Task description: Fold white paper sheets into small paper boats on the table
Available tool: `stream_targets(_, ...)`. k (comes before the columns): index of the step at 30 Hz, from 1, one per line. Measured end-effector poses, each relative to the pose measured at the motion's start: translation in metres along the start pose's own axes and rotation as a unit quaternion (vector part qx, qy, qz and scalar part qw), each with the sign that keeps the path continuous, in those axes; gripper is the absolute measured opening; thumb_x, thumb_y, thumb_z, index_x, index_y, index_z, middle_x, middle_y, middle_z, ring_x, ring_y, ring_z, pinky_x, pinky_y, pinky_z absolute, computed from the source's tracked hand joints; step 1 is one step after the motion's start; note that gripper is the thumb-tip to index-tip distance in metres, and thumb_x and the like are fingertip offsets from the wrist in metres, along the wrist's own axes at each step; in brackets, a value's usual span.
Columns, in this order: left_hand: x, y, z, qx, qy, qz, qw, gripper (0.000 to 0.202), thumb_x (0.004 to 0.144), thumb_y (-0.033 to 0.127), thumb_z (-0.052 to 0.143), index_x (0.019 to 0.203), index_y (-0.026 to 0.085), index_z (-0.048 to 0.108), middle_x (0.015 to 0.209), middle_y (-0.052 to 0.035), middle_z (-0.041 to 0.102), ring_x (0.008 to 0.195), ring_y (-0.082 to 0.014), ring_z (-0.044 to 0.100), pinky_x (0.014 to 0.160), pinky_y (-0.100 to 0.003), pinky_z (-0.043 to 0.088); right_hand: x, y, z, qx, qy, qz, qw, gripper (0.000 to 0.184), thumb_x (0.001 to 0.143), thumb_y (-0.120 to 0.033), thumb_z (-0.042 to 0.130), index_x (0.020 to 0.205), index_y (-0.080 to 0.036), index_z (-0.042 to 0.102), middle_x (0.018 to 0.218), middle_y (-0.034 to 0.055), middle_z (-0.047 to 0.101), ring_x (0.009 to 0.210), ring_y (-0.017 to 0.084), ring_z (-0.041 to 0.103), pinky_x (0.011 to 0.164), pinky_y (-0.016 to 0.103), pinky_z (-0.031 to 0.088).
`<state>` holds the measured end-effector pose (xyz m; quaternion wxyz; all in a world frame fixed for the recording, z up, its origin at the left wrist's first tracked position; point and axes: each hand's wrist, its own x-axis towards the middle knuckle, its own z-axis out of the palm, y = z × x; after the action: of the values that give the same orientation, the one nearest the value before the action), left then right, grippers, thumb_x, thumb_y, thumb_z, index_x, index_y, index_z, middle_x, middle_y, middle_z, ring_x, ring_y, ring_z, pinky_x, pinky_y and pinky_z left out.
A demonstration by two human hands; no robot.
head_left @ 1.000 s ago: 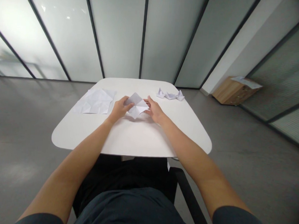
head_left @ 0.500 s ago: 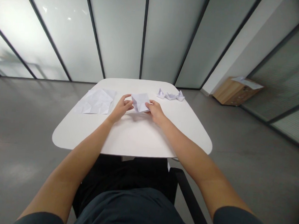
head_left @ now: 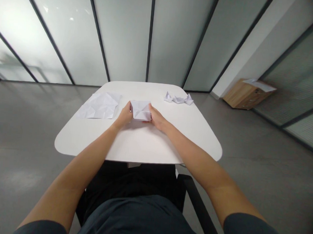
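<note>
Nearest, a dark short-sleeved top (head_left: 139, 218) over black trousers (head_left: 131, 175), and a black chair armrest (head_left: 201, 211) at lower right. Both bare forearms reaching forward onto a white round-cornered table (head_left: 139, 144). Left hand (head_left: 124, 117) and right hand (head_left: 157, 119) only slightly curled, closing from opposite sides on a square of folded white paper (head_left: 141, 110) near the table's middle, creases meeting at its centre. Whether the paper touches the tabletop, impossible to tell. Just left of the left hand, a creased, unfolded paper sheet (head_left: 100, 105) lying flat. Toward the far edge, right of centre, small paper boats (head_left: 178, 99) close together. Beyond the table, a grey concrete floor (head_left: 25, 140), a low wooden cabinet (head_left: 244, 97) topped with loose paper (head_left: 259, 85), and frosted glass partitions (head_left: 124, 34) in black frames.
</note>
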<state>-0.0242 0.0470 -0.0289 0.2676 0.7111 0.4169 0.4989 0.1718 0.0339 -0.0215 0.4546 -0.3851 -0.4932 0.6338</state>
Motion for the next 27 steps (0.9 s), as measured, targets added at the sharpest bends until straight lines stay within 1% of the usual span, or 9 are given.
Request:
stream_targets(4,-0.005,0.002,-0.004,0.032,0.002,0.007,0.999,0.057,0.085,0.045,0.083,0.127,0.015,0.057,0.117,-0.0135,0.072,0.108,-0.0298,0.068,0.097,-0.042,0.053,-0.001,-0.001,-0.002,0.016,-0.036,0.015,0.999,0.055,0.106,-0.070,0.041,0.127,-0.026,0.067,0.098,0.0055,0.078,0.083,0.021,0.070,0.067,0.032,0.062)
stream_targets(7,-0.005,-0.003,-0.004,0.046,-0.002,0.015,0.999,0.061,0.084,0.040,0.084,0.131,0.015,0.054,0.115,-0.0136,0.073,0.106,-0.0305,0.070,0.094,-0.042,0.053,-0.004,-0.001,-0.001,0.015,-0.039,0.027,0.999,0.056,0.106,-0.071,0.042,0.127,-0.026,0.067,0.095,0.0066,0.076,0.079,0.022,0.070,0.066,0.032,0.063)
stream_targets(12,0.001,-0.005,0.000,0.127,0.058,-0.051,0.989,0.056,0.084,0.031,0.079,0.133,0.020,0.056,0.109,-0.0108,0.076,0.098,-0.0308,0.073,0.086,-0.041,0.055,-0.012,-0.008,0.008,0.049,-0.078,0.090,0.992,0.067,0.104,-0.078,0.034,0.123,-0.021,0.065,0.088,0.0087,0.071,0.071,0.023,0.071,0.072,0.041,0.067)
stream_targets(14,0.002,-0.002,0.000,0.158,0.063,-0.028,0.985,0.055,0.084,0.030,0.078,0.136,0.022,0.058,0.113,-0.0106,0.076,0.102,-0.0305,0.074,0.090,-0.041,0.056,-0.016,-0.014,0.010,0.077,-0.100,0.105,0.986,0.072,0.102,-0.081,0.030,0.123,-0.021,0.064,0.090,0.0083,0.071,0.071,0.023,0.072,0.075,0.044,0.067)
stream_targets(16,0.001,0.001,-0.002,0.174,0.040,0.036,0.983,0.054,0.086,0.026,0.073,0.138,0.023,0.060,0.124,-0.0102,0.076,0.111,-0.0291,0.072,0.098,-0.042,0.055,-0.018,-0.019,0.009,0.110,-0.112,0.111,0.981,0.076,0.100,-0.084,0.026,0.124,-0.022,0.063,0.091,0.0086,0.073,0.074,0.024,0.073,0.077,0.046,0.067)
stream_targets(18,0.000,0.003,-0.004,0.185,0.000,0.108,0.977,0.052,0.087,0.019,0.066,0.138,0.023,0.065,0.132,-0.0089,0.074,0.120,-0.0274,0.070,0.108,-0.044,0.053,-0.018,-0.023,0.007,0.142,-0.112,0.110,0.977,0.080,0.100,-0.084,0.019,0.124,-0.021,0.063,0.092,0.0100,0.075,0.077,0.025,0.075,0.078,0.048,0.067)
stream_targets(20,-0.001,0.003,-0.005,0.198,-0.045,0.161,0.966,0.054,0.085,0.013,0.061,0.136,0.023,0.069,0.135,-0.0073,0.074,0.125,-0.0264,0.068,0.114,-0.045,0.050,-0.017,-0.025,0.003,0.169,-0.099,0.100,0.976,0.082,0.100,-0.084,0.015,0.122,-0.021,0.063,0.092,0.0114,0.076,0.081,0.027,0.075,0.078,0.050,0.067)
stream_targets(23,-0.003,0.003,-0.003,0.224,-0.100,0.194,0.950,0.059,0.083,0.012,0.057,0.139,0.025,0.072,0.136,-0.0051,0.075,0.133,-0.0269,0.065,0.119,-0.047,0.048,-0.016,-0.026,-0.002,0.192,-0.068,0.075,0.976,0.075,0.102,-0.082,0.019,0.119,-0.021,0.061,0.094,0.0111,0.077,0.084,0.029,0.076,0.077,0.051,0.067)
stream_targets(27,-0.003,0.004,-0.001,0.220,-0.144,0.205,0.943,0.054,0.094,0.024,0.052,0.146,0.023,0.068,0.145,-0.0045,0.070,0.140,-0.0278,0.061,0.123,-0.048,0.046,-0.015,-0.025,-0.006,0.190,-0.060,0.069,0.977,0.065,0.104,-0.077,0.028,0.118,-0.022,0.058,0.093,0.0087,0.076,0.083,0.028,0.077,0.076,0.051,0.068)
